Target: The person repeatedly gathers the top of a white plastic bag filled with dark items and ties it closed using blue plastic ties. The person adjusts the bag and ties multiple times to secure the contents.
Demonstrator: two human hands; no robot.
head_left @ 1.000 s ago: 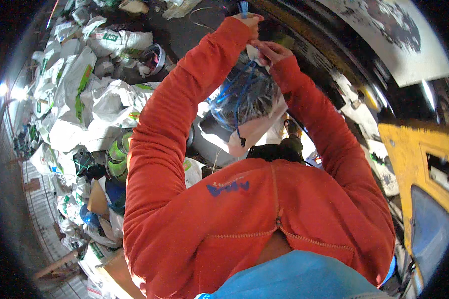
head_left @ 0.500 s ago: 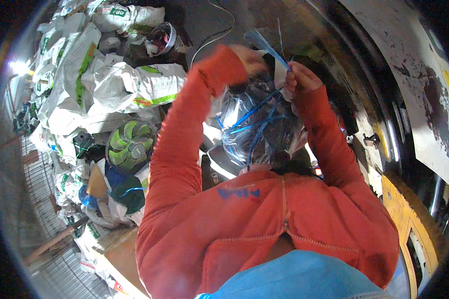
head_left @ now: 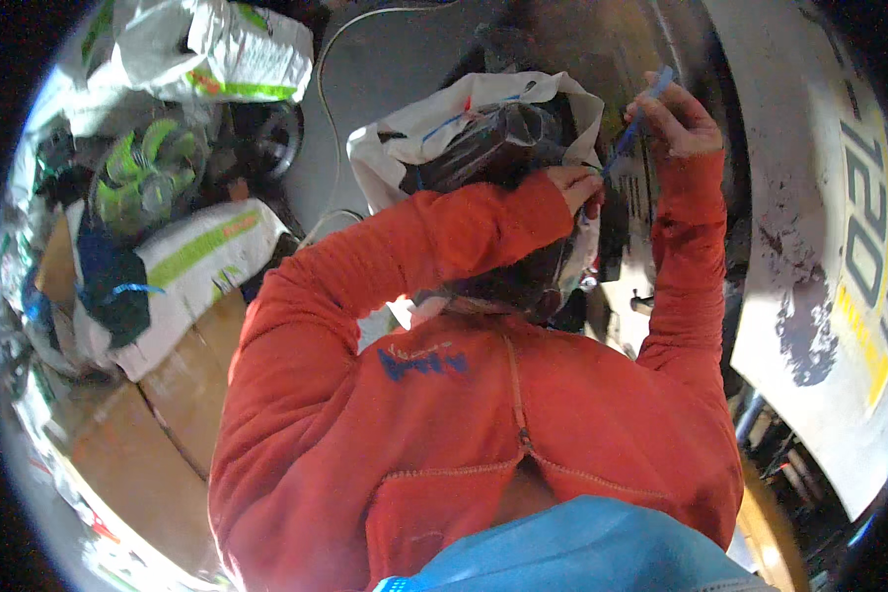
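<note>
A white woven sack (head_left: 375,158) stands in front of my chest, its mouth gaping around dark, glossy plastic-wrapped contents (head_left: 498,143). My left hand (head_left: 574,187) reaches across to the right side of the sack, its fingers pinched together at the rim. From those fingers a blue plastic strip (head_left: 622,148) runs up to my right hand (head_left: 679,120), which grips it with the free end poking out above the fingers. The strip looks taut between the two hands. What else the left fingertips may hold is hidden.
A white painted panel (head_left: 819,247) rises along the right. On the left are a green fan-bladed part (head_left: 148,173), white printed sacks (head_left: 242,54) and brown cardboard (head_left: 187,395). A pale cable (head_left: 331,99) crosses the grey floor.
The view has shifted. My left hand has come rightward to the sack's rim, and my right hand has moved out to the right with the blue strip.
</note>
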